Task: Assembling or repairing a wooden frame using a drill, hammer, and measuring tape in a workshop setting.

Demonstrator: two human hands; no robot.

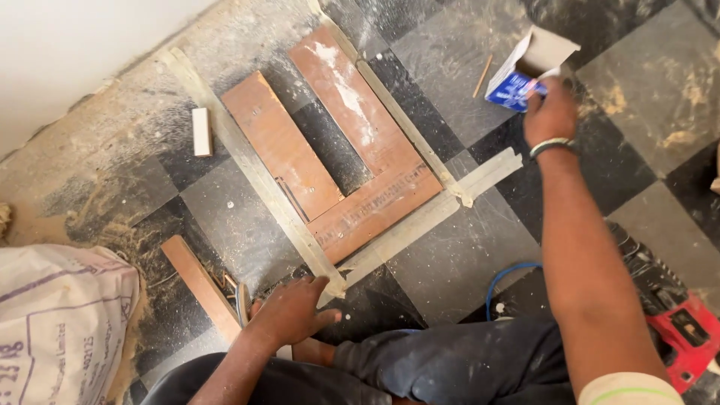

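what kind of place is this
Probably an indoor carpentry or renovation site: sawdust covers the checkered floor, a wooden frame lies on it, and a red power tool sits nearby.

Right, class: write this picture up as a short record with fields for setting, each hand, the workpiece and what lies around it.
Setting: dusty black-and-white tiled floor, seen from above
Left hand: resting on the floor at the frame's near corner
Right hand: holding a small blue-and-white box, open
Workpiece: pale wooden frame with reddish-brown boards inside
Around: sack, red tool, blue cable, small white block
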